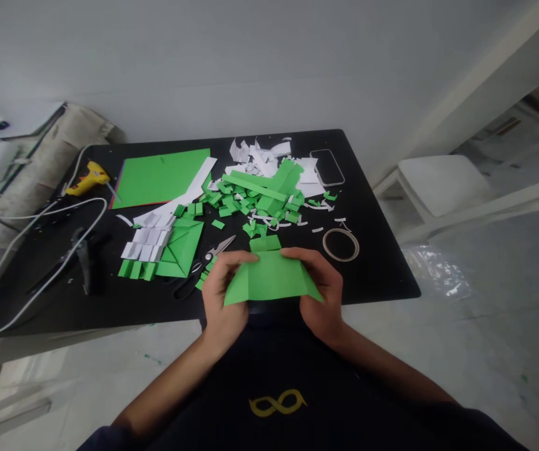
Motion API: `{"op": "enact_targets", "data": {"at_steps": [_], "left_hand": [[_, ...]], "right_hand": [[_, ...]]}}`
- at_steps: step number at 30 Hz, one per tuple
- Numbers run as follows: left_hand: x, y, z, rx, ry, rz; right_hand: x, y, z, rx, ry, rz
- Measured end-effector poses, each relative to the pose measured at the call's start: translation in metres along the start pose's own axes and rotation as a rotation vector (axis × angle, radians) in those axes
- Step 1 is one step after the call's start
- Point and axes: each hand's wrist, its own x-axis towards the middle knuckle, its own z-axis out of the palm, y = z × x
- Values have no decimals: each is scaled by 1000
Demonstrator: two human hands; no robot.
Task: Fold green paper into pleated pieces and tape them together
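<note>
Left hand [222,291] pinches left end of green paper [272,279]; right hand [323,294] pinches right end; paper lies sideways between both; scissors [206,260] nearer left.

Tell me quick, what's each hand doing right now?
Left hand: closed, pinching the left side of the folded green paper.
Right hand: closed, pinching its right side.

Green folded paper sheet [272,277], creased, flat-tilted, corners turned in, just above the black table's [382,275] near edge
</note>
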Motion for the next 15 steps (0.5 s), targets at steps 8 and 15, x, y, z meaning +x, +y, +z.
{"op": "enact_targets", "data": {"at_steps": [8, 15], "left_hand": [[-4, 3, -3, -5, 1, 35], [-2, 6, -10, 19, -24, 188]], "right_hand": [[4, -1, -16, -54, -140, 26], [18, -6, -39, 115, -447, 119]]}}
